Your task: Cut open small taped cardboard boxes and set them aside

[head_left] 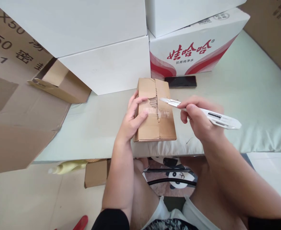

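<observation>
A small brown cardboard box (164,127) lies on the pale green cloth surface, its top seam ragged and torn, with clear tape across it. My left hand (133,116) grips the box's left side, thumb and fingers resting on the top. In my right hand (200,118) is a white utility knife (223,119), held like a pen. Its blade end points left, just over the upper part of the box near the torn seam; whether the tip touches the cardboard I cannot tell. A dark phone (181,81) lies just behind the box.
White cartons (106,64) stand stacked at the back, beside a red-and-white printed carton (190,52). An open brown box (66,80) and a large printed carton (22,111) occupy the left. The cloth-covered table's (82,140) front edge runs above my lap.
</observation>
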### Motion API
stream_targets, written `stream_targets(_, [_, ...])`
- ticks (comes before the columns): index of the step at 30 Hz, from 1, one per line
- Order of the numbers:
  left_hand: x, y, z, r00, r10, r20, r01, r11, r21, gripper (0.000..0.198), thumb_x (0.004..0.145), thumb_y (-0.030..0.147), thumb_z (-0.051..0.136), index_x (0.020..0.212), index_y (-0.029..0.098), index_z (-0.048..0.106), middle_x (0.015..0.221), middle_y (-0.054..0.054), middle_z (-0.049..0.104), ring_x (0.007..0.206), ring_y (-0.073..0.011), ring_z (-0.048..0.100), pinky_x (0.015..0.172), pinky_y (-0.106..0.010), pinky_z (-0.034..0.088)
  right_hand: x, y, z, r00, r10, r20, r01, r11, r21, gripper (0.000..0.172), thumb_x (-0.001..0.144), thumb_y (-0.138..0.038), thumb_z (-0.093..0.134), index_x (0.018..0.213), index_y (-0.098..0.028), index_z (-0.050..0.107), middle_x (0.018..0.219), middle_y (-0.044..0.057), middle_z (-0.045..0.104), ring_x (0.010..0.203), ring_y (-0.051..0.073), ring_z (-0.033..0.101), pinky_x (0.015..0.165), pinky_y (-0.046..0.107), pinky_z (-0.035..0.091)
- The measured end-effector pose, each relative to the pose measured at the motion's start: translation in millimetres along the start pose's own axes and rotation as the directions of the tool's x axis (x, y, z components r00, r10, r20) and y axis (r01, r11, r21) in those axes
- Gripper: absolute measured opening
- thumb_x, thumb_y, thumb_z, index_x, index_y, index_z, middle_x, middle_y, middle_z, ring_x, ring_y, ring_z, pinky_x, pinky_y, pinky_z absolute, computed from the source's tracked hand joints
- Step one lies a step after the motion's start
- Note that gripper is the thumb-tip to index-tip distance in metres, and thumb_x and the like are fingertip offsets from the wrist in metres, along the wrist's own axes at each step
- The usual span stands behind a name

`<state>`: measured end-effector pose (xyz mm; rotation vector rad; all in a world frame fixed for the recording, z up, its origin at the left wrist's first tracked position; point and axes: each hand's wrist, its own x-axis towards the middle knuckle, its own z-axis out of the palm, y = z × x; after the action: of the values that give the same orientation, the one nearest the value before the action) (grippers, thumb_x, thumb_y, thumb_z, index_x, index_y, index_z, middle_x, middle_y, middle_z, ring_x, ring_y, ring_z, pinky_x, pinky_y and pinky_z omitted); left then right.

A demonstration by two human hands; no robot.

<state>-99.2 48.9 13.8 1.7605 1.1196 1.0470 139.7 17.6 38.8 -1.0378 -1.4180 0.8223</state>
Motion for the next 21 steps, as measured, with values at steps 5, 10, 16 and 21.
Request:
stream_targets(5, [0, 1, 1.4, 1.0, -0.002, -0.004, 0.002, 1.0, -0.015, 0.062, 0.085, 0.073, 0.062, 0.131, 0.031, 0.058, 0.169, -0.007, 0.029, 0.158, -0.0353, 0.026, 0.127, -0.053, 0.03, -3, -22, 3, 0.999, -0.029, 0.014, 0.032, 0.967, -0.253, 0.006, 0.076, -0.024, 0.067, 0.075, -0.024, 0.061, 0.059, -0.005, 0.059, 0.05, 0.011, 0.05, 0.047, 0.028, 0.036])
stream_targets(10, [0, 4, 2.9, 1.0, -0.004, -0.011, 0.004, 1.0, 0.013, 0.057, 0.088, 0.068, 0.06, 0.131, 0.031, 0.057, 0.169, -0.007, 0.028, 0.159, -0.0346, 0.024, 0.128, -0.054, 0.028, -4, -30, 8, 0.997, -0.068, 0.027, 0.073, 0.94, -0.333, 0.012, 0.077, -0.027, 0.066, 0.07, -0.025, 0.056, 0.054, -0.004, 0.055, 0.045, 0.011, 0.041, 0.047, 0.03, 0.033])
stream_targets(16, [0, 8, 6.2, 0.999, 0.005, -0.041, -0.003, 0.999, 0.051, 0.046, 0.091, 0.058, 0.059, 0.127, 0.03, 0.058, 0.163, -0.008, 0.038, 0.158, -0.0343, 0.028, 0.127, -0.054, 0.03, -13, -41, 21, 0.987, -0.138, 0.086, 0.161, 0.894, -0.418, 0.017, 0.075, -0.021, 0.063, 0.068, -0.027, 0.05, 0.057, -0.003, 0.055, 0.048, 0.012, 0.043, 0.048, 0.028, 0.036])
stream_targets(21, [0, 8, 6.3, 0.998, 0.011, -0.066, -0.007, 0.997, 0.072, 0.043, 0.091, 0.057, 0.06, 0.125, 0.029, 0.059, 0.162, -0.009, 0.039, 0.158, -0.0352, 0.028, 0.127, -0.054, 0.029, -20, -53, 19, 0.981, -0.134, 0.144, 0.182, 0.896, -0.406, 0.017, 0.074, -0.017, 0.062, 0.065, -0.026, 0.05, 0.052, -0.005, 0.049, 0.044, 0.009, 0.035, 0.044, 0.027, 0.031])
